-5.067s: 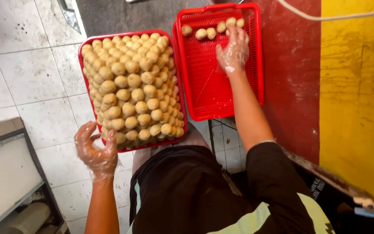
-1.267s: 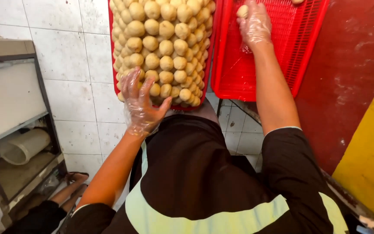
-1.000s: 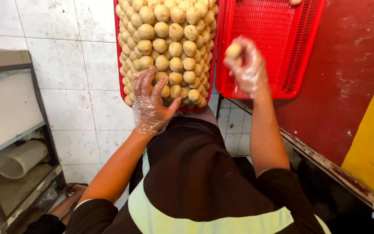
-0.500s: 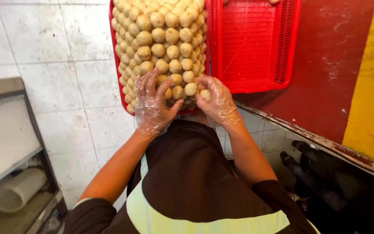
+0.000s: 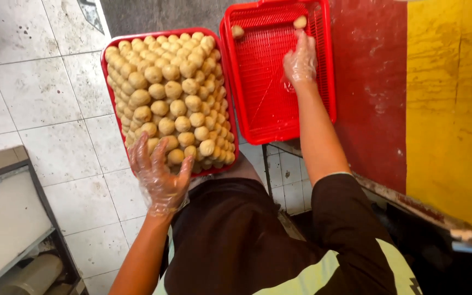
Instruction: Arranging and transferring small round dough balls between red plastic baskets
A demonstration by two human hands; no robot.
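Left hand (image 5: pixel 159 177) sits at the near edge of the full tray (image 5: pixel 113 109), centre-left of the frame, fingers spread loose over the front row of dough balls (image 5: pixel 176 104), not closed on any.

Right hand (image 5: pixel 300 61) is up at the top, reaching into the nearly bare tray (image 5: pixel 329 82); fingers curl down, and I can't tell if they hold a ball. Two loose balls (image 5: pixel 300 22) sit by the far rim.

I'd say lift one ball gently, since the heap looks ready to roll, and set it tight against the far row. The trays touch, so crossing is easy. The red and yellow wall (image 5: pixel 443 109) crowds the right; the tiled floor (image 5: pixel 39 109) lies open on the left.
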